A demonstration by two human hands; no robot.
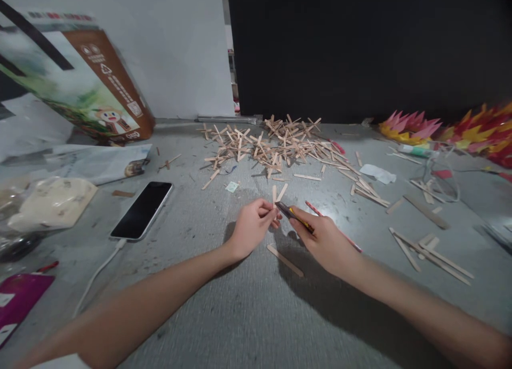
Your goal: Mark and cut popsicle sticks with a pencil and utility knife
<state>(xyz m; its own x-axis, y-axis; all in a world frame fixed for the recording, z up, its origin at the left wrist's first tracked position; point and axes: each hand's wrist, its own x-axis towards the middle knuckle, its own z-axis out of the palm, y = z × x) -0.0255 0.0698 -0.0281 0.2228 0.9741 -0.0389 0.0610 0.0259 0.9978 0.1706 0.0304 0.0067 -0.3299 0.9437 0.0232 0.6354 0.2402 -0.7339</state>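
Wood, one loose stick point(285, 260), lies on the grey table point(224, 315) nearest the wearer, below and between the hands. Several sticks point(444, 264) lie right of the right hand, some overlapping. The left hand point(252, 226) pinches a piece point(274, 194) at its fingertips; two stick ends spread upward in a V, their join hidden. The right hand point(325, 242) is closed round a black-and-yellow knife point(295, 217), tip close to the piece; contact not confirmed. A red rod point(349, 242) runs behind that hand; whether gripped, cannot tell. A phone point(142, 211) sits left of the left hand. Beyond both hands is a heap point(286, 145) of crossed sticks, judged finished, with spare sticks point(370, 192) on its right. Assessment: much appears done; the held piece seems under way, the spares unused.
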